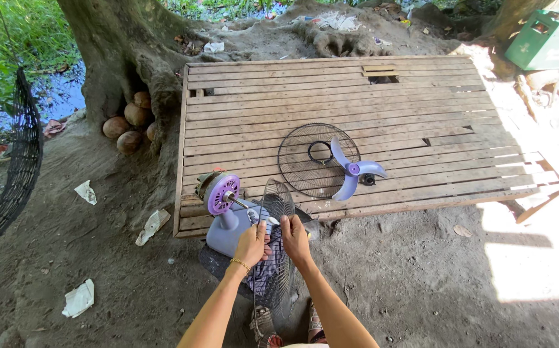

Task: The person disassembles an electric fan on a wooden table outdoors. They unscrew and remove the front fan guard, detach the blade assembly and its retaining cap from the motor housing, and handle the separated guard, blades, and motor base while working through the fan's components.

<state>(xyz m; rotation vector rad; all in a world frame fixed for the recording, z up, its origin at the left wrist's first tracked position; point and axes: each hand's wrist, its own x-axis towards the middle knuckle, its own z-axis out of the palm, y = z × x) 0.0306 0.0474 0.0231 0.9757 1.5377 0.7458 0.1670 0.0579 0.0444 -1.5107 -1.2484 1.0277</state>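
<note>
Our left hand [251, 243] and right hand [295, 237] both close on the upper rim of a round black wire fan guard [275, 258], held upright on edge just off the near left corner of the slatted wooden platform [331, 90]. We judge it light, springy and easily bent, best gripped by the outer ring. Behind it stands the grey fan body with its purple motor face [223, 194]. Near the platform's front edge lie a second wire grille [305, 161] and the purple three-blade propeller [351, 169]. A green plastic crate [547, 40] sits beyond the far right corner.
</note>
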